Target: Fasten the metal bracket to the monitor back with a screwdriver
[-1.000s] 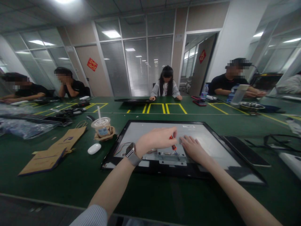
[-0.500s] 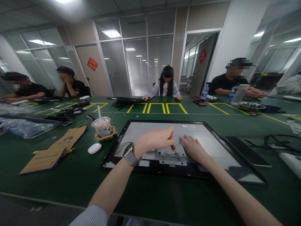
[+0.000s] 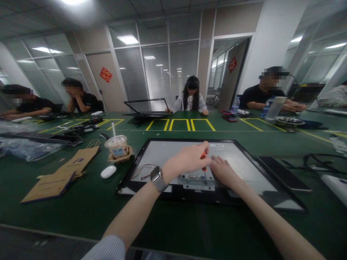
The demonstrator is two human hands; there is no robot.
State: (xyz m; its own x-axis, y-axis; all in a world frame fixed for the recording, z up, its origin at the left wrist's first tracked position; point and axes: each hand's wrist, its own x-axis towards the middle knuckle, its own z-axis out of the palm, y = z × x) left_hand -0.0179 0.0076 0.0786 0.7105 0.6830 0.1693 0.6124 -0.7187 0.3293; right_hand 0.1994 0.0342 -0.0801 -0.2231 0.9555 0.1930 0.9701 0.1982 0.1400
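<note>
A monitor panel (image 3: 244, 162) with a black frame lies back-up on the green table in front of me. My left hand (image 3: 187, 159), with a watch on its wrist, is closed round a small red-handled screwdriver (image 3: 204, 167). The tool stands upright with its tip on a grey metal connector bracket (image 3: 199, 180) near the panel's front edge. My right hand (image 3: 223, 169) rests on the panel just right of the screwdriver, its fingers stretched out and touching the left hand. Thin wires (image 3: 143, 169) run along the panel's left side.
To the left lie a white mouse (image 3: 108, 171), a lidded drink cup with a straw (image 3: 117, 146) and brown paper bags (image 3: 61, 173). A dark slab (image 3: 284, 174) and cables (image 3: 322, 164) lie to the right. Several other people sit around the table; the person opposite holds up a black frame (image 3: 148, 106).
My left hand has moved slightly right and stood the screwdriver more upright on the bracket. The person opposite has lifted a black frame off the table.
</note>
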